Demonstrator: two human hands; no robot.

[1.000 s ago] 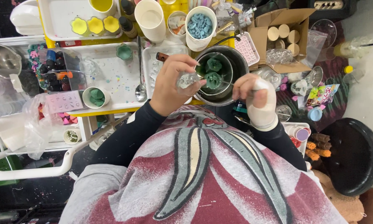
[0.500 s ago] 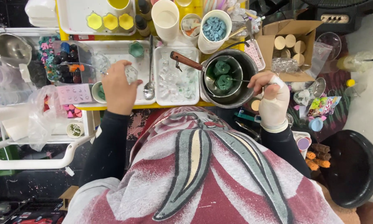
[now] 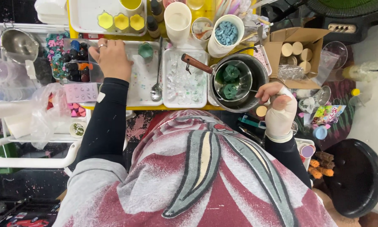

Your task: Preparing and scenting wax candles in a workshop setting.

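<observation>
Hands work apart over a crowded craft table. At about ten o'clock the left hand (image 3: 110, 59), a ring on one finger, lies palm down at the left edge of a paint-speckled white tray (image 3: 140, 82); its fingers are curled downward, and whether they grip anything cannot be told. Just beside it at nine o'clock stands a clear box of small dark bottles (image 3: 73, 67), and a teal flower-shaped mould (image 3: 145, 50) sits on the tray near the fingertips. A metal spoon (image 3: 156, 90) lies along the tray's right edge, next to a second white tray of clear moulds (image 3: 185, 82).

At about two o'clock the right hand (image 3: 277, 103), wearing a pale glove with the fingers bare, is closed on a thin metal stick (image 3: 250, 90) that reaches into a small saucepan (image 3: 233, 82) with a brown handle. Two dark green moulded pieces (image 3: 230, 82) lie in it, and the saucepan rests inside a larger steel pot (image 3: 260, 75). Beyond, at twelve o'clock, a white cup of blue pieces (image 3: 227, 33) stands, with an open cardboard box (image 3: 298, 50) at one o'clock.
</observation>
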